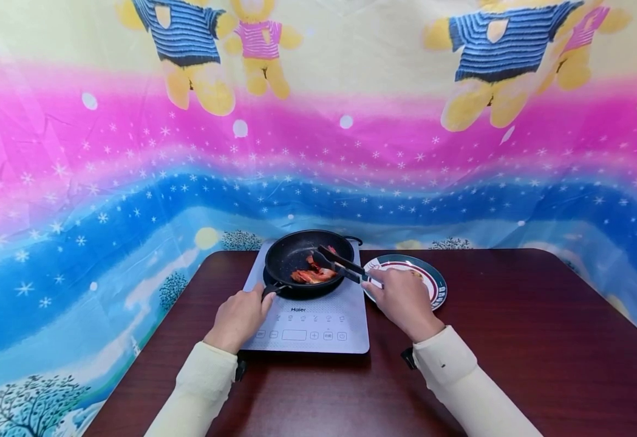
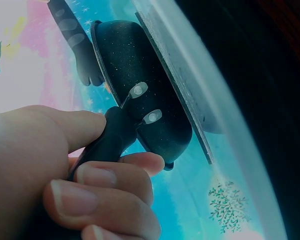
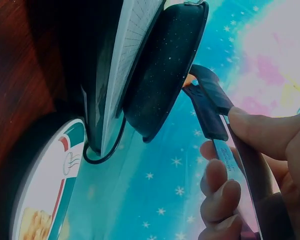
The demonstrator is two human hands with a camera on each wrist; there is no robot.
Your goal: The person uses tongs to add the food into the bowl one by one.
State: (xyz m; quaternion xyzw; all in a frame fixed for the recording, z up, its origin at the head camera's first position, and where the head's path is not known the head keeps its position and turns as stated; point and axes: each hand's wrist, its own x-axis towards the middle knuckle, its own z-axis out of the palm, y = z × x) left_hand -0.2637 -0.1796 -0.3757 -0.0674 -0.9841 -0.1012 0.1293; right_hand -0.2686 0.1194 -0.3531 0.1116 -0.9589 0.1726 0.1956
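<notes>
A black frying pan sits on a white induction cooktop. My left hand grips the pan's short black handle, thumb along its top and fingers curled beneath. Inside the pan lie reddish-orange strips of food. With my right hand I hold tongs that have black tips and metal arms, squeezed between thumb and fingers. Their tips reach over the pan's right side, close over the food. In the right wrist view, a bit of orange shows at the tips, mostly hidden behind the pan wall.
To the right of the cooktop stands a round plate with a dark green rim and a red ring, partly behind my right hand. A black cord loops beside the cooktop. Behind the dark wooden table hangs a printed cloth.
</notes>
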